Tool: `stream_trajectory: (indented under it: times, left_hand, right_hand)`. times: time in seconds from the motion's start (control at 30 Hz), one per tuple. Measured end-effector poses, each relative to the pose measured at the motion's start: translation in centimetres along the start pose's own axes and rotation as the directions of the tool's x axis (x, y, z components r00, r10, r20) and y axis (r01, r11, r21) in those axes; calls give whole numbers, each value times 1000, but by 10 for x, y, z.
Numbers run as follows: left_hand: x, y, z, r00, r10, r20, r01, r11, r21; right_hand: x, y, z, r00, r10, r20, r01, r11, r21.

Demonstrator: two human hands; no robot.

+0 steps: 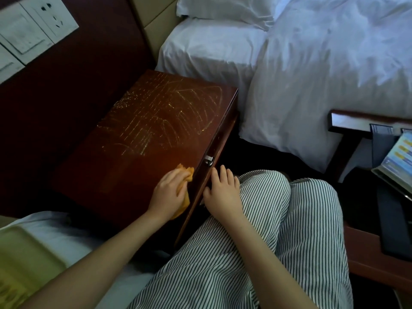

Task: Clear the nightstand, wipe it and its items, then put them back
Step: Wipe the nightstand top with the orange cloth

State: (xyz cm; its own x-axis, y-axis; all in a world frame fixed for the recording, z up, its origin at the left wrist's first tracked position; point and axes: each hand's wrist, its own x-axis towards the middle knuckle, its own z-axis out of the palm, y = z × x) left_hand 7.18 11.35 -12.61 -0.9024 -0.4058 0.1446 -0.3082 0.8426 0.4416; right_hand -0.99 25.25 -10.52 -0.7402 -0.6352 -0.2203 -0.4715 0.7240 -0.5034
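Head view, left hand [170, 189] gripping cloth [186, 172], nightstand [124, 170]

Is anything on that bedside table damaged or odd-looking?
Yes. Pale scribble-like lines cross the far half of the nightstand top, bright against the dark wood. Scratches or drying wipe streaks, I cannot tell. The left hand holds an orange cloth near the front edge.

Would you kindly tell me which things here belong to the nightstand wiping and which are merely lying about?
Job in hand: nightstand; orange cloth; left hand, holding the cloth on the top; right hand, resting at the front edge.

Lying about: pillow; white duvet; wall switches.
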Motion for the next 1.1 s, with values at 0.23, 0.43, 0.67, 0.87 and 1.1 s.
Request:
stream_trajectory:
  times: [0.23, 0.43, 0.67, 0.87, 1.1]
  left_hand:
    - [1, -28, -13, 997, -73, 6, 73, 997, -14]
    - [52, -3, 12, 996, -87, 9, 87, 995, -39]
    - [13, -20, -5, 955, 235, 181, -220, 970, -102]
    - [-13, -73, -37, 989, 111, 99, -97, 986, -132]
    - [13, -86, -40, 921, -358, -156, 357, 933, -30]
  right_hand:
    - [-3, -8, 8, 999, -22, 25, 23, 997, -68]
    - [-10, -11, 9, 1000, -9, 0, 9, 997, -82]
    - [-7, -15, 10, 1000, 1, 19, 0, 998, -59]
    - [-3, -21, 18, 994, -94, 55, 100, 987, -129]
    - [3, -21, 25, 967, -227, 115, 246, 949, -198]
